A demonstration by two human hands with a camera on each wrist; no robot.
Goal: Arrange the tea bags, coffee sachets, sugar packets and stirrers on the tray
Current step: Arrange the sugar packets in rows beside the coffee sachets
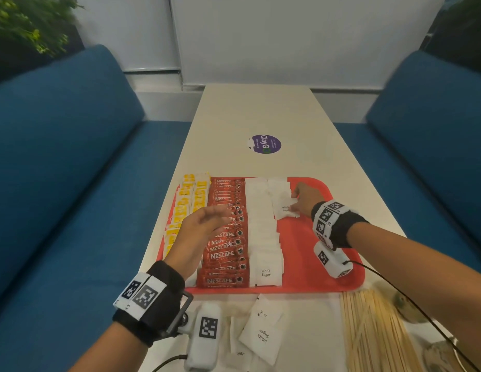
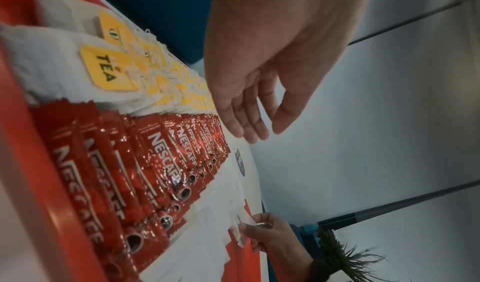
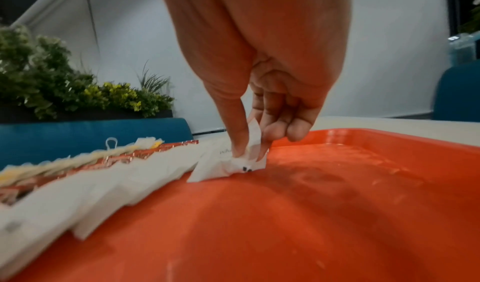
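Our right hand (image 1: 307, 201) pinches a white sugar packet (image 1: 285, 210) by its right edge, thumb against fingertips, low over the far middle of the red tray (image 1: 328, 275), beside the sugar rows. Our left hand (image 1: 200, 229) hovers with relaxed fingers, holding nothing, above the coffee sachets (image 1: 227, 237). We judge the packet light, limp and crinkly; an edge pinch suits it. Loose packets (image 1: 261, 334) and stirrers (image 1: 373, 334) wait on the near table.

Glossy plastic tray (image 3: 363, 183), shiny foil coffee sachets (image 1: 226, 237), matt paper sugar pkts (image 1: 263, 237), wooden stirrers (image 1: 373, 331)
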